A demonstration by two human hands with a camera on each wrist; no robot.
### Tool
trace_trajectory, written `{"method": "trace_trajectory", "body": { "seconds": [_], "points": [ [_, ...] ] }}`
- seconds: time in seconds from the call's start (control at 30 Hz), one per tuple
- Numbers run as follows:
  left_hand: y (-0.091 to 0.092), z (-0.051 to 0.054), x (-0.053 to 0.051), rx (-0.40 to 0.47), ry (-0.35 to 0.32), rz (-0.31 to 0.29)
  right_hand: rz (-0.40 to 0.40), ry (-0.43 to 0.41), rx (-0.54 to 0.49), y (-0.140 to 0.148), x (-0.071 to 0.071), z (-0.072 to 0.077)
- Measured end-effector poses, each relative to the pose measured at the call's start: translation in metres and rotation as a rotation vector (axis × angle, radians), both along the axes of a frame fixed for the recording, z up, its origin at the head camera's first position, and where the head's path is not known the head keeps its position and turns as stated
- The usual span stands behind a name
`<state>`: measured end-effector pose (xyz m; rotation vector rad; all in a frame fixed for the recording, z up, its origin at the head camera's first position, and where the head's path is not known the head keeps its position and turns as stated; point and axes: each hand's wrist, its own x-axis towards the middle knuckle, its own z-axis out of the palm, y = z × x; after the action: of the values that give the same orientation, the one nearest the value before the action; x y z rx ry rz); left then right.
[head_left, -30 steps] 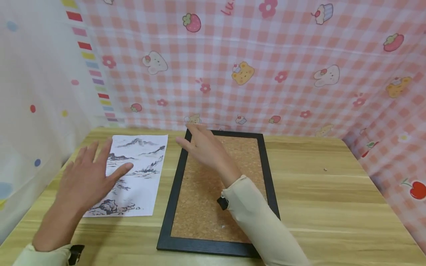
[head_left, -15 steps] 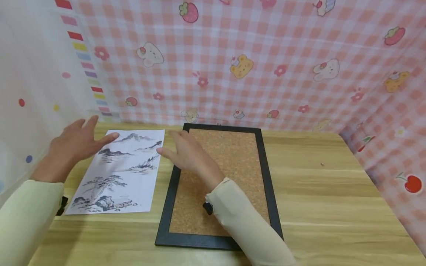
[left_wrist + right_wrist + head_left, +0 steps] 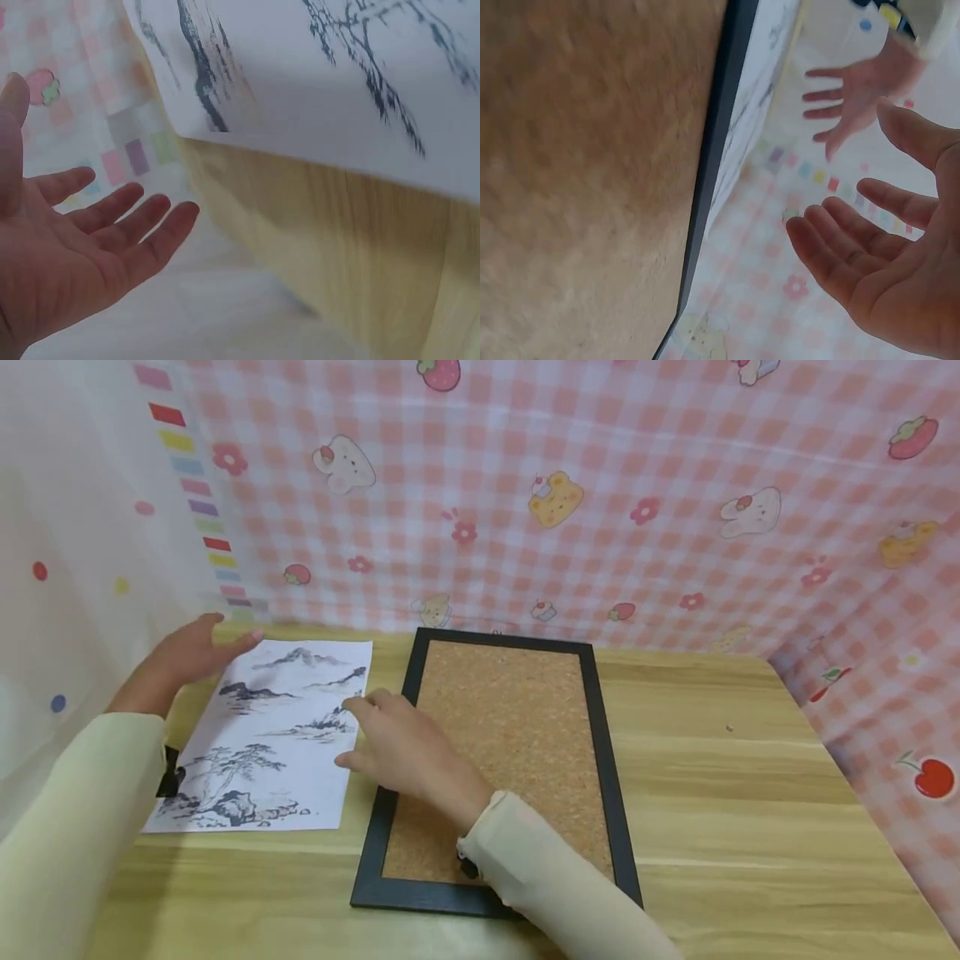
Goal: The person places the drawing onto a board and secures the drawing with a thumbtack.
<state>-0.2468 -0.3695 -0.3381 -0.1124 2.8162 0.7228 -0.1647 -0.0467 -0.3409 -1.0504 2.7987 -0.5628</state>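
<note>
A white sheet of paper with an ink landscape [image 3: 300, 777] lies flat on the left part of the table. At its upper left corner is my left hand [image 3: 191, 652], fingers spread and holding nothing; the left wrist view shows the palm [image 3: 67, 255] beside the sheet's edge. My right hand [image 3: 408, 743] reaches over the frame's left side, its fingertips over the right edge of the paper; whether they touch it I cannot tell. Under that forearm lies a black picture frame [image 3: 603, 735] with a cork backing [image 3: 517, 735]. The right palm [image 3: 907, 277] holds nothing.
The wooden table [image 3: 712, 810] extends right of the frame, with a tiny speck [image 3: 729, 727] on it. A pink checked cloth [image 3: 495, 468] hangs along the back and right, and a white dotted cloth [image 3: 75, 635] on the left.
My right hand has moved left and down from the frame's top to the paper's right edge. The left hand has withdrawn from above the paper to its upper left corner.
</note>
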Motion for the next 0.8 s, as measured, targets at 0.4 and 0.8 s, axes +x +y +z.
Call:
{"method": "trace_trajectory", "body": {
  "seconds": [0.4,0.8],
  "points": [
    [0.0,-0.03,-0.02,0.185,-0.04,0.169,0.199,0.112,0.181,-0.022,0.037,-0.017],
    [-0.002,-0.049,-0.04,0.046,0.049,0.121,0.3,0.197,0.428,-0.042,0.055,-0.034]
  ]
}}
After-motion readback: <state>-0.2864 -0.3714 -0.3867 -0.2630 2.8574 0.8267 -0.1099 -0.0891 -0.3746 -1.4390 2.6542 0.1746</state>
